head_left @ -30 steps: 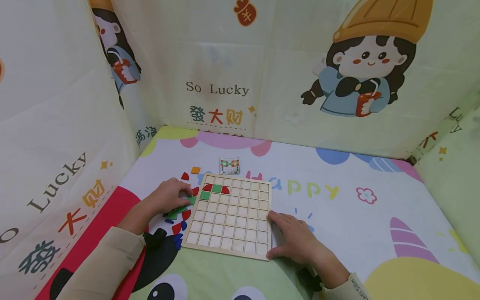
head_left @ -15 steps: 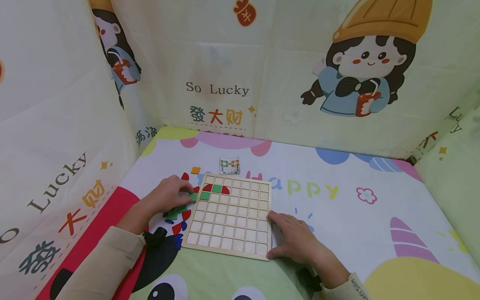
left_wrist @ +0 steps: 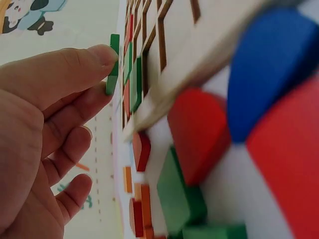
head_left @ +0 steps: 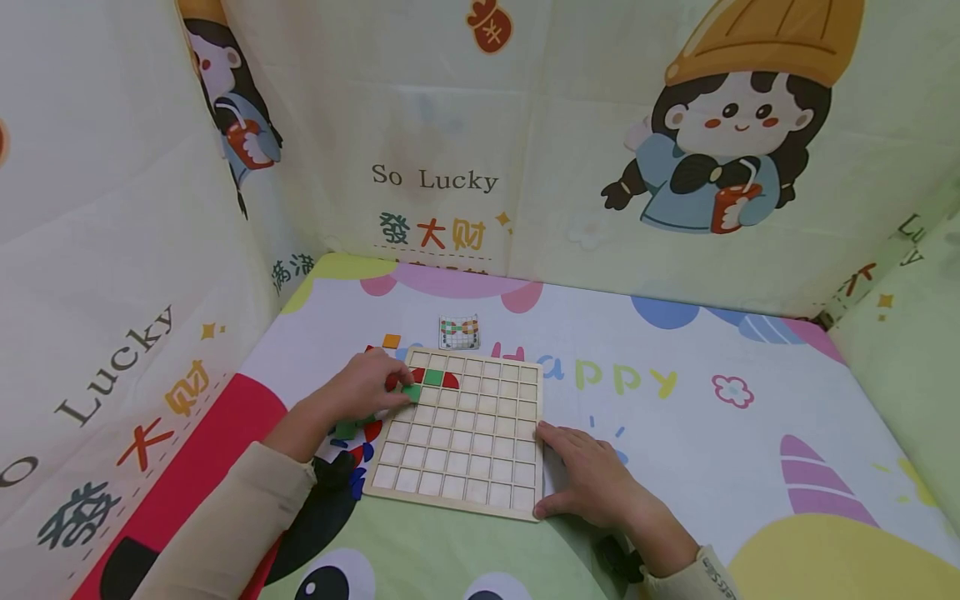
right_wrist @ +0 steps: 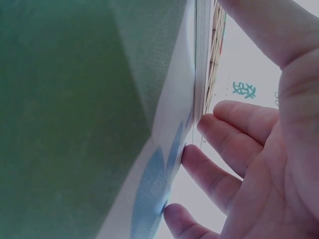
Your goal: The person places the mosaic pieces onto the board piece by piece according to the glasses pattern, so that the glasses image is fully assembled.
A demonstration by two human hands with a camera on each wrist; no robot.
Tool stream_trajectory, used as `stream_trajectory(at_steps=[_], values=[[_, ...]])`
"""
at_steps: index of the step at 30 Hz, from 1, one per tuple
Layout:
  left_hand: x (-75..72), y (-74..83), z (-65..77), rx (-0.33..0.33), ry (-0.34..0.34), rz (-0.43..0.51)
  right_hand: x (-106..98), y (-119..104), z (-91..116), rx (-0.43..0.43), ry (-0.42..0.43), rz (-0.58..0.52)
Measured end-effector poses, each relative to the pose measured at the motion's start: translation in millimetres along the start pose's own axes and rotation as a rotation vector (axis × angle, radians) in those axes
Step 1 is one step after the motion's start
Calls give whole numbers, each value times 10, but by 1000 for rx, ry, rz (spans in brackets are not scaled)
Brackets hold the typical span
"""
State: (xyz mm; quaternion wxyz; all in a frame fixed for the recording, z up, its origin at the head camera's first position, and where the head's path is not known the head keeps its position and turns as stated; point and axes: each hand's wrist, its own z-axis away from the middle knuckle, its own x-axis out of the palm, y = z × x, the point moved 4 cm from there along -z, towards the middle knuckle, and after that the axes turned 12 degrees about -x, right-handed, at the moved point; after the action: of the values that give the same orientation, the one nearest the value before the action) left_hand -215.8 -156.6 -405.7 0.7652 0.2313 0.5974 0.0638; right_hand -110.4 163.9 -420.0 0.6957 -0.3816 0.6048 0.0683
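Note:
My left hand (head_left: 366,388) pinches a small green square tile (left_wrist: 113,64) between thumb and index finger, over the upper left of a wooden grid board (head_left: 450,505). In the left wrist view this tile is held clear of the board; the other fingers are loosely bent. On the board sit a green square (head_left: 433,377), a red rounded piece (head_left: 451,381), and another red and green piece, partly covered by my left hand in the head view. My right hand (head_left: 592,475) rests against the board's right edge, fingers spread, thumb near the lower right corner.
Loose red (head_left: 372,430), green (head_left: 345,430) and blue pieces (head_left: 357,483) lie along the board's left side. An orange square (head_left: 392,341) lies beyond them. A small pattern card (head_left: 459,332) is behind the board. Printed cloth walls (head_left: 555,167) surround the table.
My left hand has picked up a green square from the loose pieces and moved it right, over the board's left edge. My right hand and the board have stayed put.

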Motion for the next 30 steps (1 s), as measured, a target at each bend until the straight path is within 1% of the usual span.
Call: stream_trajectory(at_steps=[3,6,8,13,16,21,26,30], values=[[22,63,-18,33,10,-5,1,2,3,-2,4,1],[40,126,-31,81,34,-39,2,5,4,0,6,0],[58,158,-47,91,38,-52,3,6,4,3,7,-2],[109,218,-105,79,12,-48,7,10,2,11,2,-8],[141,257,-136,77,2,-61,4,10,0,16,-4,-11],[188,320,-173,76,7,-80,-6,0,-2,18,-7,-21],[230,355,-198,90,21,-90,-8,-1,-2,21,-10,-26],[258,368,-218,78,21,-91,-3,1,-3,28,-13,-28]])
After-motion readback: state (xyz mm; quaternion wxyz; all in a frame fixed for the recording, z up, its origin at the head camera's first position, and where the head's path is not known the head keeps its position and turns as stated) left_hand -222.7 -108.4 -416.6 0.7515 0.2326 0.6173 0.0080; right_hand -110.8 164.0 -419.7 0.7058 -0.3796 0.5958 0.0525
